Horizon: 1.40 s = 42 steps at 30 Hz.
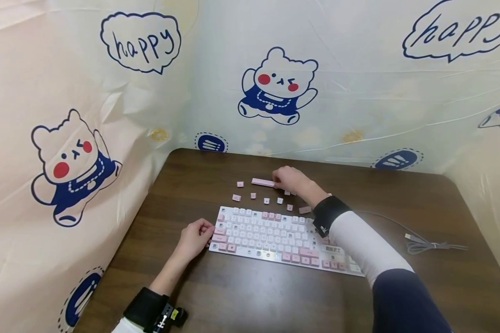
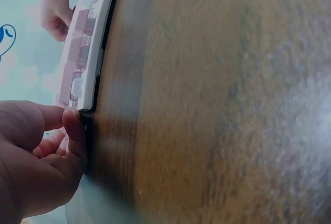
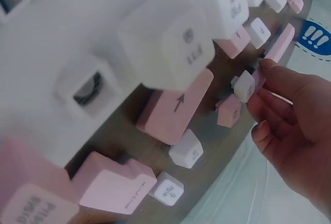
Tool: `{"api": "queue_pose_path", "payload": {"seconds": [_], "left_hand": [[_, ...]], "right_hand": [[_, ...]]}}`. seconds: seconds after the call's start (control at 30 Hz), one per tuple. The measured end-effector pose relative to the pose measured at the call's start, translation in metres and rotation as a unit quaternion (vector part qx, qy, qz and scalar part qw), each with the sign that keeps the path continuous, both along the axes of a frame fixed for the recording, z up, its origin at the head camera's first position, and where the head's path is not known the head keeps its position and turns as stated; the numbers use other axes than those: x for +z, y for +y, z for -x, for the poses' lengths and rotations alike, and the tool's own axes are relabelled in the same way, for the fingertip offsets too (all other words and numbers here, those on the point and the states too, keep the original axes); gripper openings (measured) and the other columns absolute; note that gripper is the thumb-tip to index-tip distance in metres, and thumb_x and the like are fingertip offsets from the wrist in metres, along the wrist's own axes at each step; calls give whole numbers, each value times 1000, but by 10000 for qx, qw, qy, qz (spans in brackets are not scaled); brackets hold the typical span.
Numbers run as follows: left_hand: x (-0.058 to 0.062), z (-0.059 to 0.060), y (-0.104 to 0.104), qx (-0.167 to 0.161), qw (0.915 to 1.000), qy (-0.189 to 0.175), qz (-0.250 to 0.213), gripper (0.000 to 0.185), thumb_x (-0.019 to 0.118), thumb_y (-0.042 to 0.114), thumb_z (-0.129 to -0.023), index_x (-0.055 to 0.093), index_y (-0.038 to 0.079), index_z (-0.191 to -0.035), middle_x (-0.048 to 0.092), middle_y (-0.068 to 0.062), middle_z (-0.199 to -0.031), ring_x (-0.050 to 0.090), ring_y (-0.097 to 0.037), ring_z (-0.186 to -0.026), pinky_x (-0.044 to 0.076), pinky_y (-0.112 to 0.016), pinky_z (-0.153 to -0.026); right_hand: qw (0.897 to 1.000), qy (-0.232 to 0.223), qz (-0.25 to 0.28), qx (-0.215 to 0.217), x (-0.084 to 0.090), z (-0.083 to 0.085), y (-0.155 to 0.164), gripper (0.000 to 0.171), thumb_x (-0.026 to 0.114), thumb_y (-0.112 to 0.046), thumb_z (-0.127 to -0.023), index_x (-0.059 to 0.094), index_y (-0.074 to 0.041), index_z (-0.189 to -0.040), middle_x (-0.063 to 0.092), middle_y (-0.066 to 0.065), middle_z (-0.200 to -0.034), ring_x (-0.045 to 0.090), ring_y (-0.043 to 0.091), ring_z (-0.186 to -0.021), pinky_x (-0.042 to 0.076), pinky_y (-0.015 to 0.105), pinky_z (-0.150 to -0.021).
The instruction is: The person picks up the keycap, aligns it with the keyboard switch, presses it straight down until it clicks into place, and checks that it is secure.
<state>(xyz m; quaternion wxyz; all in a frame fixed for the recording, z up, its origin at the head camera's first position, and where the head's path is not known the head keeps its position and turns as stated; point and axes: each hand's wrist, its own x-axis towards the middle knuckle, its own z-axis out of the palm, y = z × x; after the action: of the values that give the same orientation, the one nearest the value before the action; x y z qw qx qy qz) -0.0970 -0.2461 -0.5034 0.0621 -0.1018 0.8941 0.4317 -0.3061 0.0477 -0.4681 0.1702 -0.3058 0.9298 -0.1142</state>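
Observation:
A white keyboard [image 1: 266,236] with white and pink keycaps lies on the table, several key positions bare. At its left end my left hand [image 1: 195,238] pinches the corner between thumb and forefinger; the left wrist view shows these fingertips [image 2: 72,118] right at the keyboard's edge [image 2: 98,58]. Beyond the keyboard my right hand [image 1: 293,180] holds the right end of a long pink spacebar keycap [image 1: 262,182] with thumb and fingers. In the right wrist view, the spacebar keycap [image 3: 282,43] extends past the fingers, with a small white keycap [image 3: 244,86] close beside them.
Loose pink and white keycaps are scattered behind the keyboard, among them a pink arrow keycap [image 3: 176,105] and a pink Enter keycap [image 3: 114,182]. A bundled grey cable [image 1: 433,246] lies at the right. Printed curtains [image 1: 216,92] surround the wooden table [image 1: 275,296].

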Motion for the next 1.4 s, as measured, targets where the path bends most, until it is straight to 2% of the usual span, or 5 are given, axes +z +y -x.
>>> {"api": "queue_pose_path", "payload": {"seconds": [0.37, 0.57, 0.87, 1.1, 1.4], "left_hand": [[1, -1, -1, -5, 9999, -49, -157, 8, 66, 8, -100, 70, 2, -99, 63, -4, -77, 60, -14, -65, 53, -24, -59], [-2, 1, -1, -86, 9998, -161, -97, 7, 65, 9, -101, 70, 4, -100, 62, -4, -77, 60, -15, -65, 51, -26, -61], [0, 2, -3, -164, 9997, -63, -141, 8, 65, 8, -101, 70, 2, -101, 62, -5, -76, 60, -15, -64, 52, -26, -61], [0, 0, -4, -179, 9998, -60, -82, 9, 64, 10, -102, 69, 2, -101, 61, -6, -77, 59, -17, -65, 51, -26, -61], [1, 0, -2, -157, 9998, -109, -79, 10, 63, 10, -103, 69, 2, -102, 62, -6, -79, 60, -16, -67, 51, -26, -62]], "right_hand": [[9994, 278, -72, 179, 2, -4, -2, 12, 67, -17, -103, 72, -7, -99, 66, 7, -87, 60, 22, -78, 52, 36, -75], [9982, 476, -214, 283, -1, -6, 2, 13, 67, -18, -103, 73, -8, -99, 66, 5, -86, 60, 21, -76, 51, 35, -74], [9967, 699, -143, 387, 7, -12, 3, 13, 69, -19, -102, 75, -7, -102, 68, 6, -89, 60, 22, -79, 53, 35, -75], [9955, 835, -110, 440, 17, -28, 1, 13, 71, -19, -101, 75, -8, -106, 69, 6, -94, 61, 21, -82, 53, 35, -78], [9922, 997, 30, 752, 30, -53, 10, 13, 70, -19, -101, 77, -9, -105, 69, 4, -94, 59, 18, -79, 52, 34, -75]]}}
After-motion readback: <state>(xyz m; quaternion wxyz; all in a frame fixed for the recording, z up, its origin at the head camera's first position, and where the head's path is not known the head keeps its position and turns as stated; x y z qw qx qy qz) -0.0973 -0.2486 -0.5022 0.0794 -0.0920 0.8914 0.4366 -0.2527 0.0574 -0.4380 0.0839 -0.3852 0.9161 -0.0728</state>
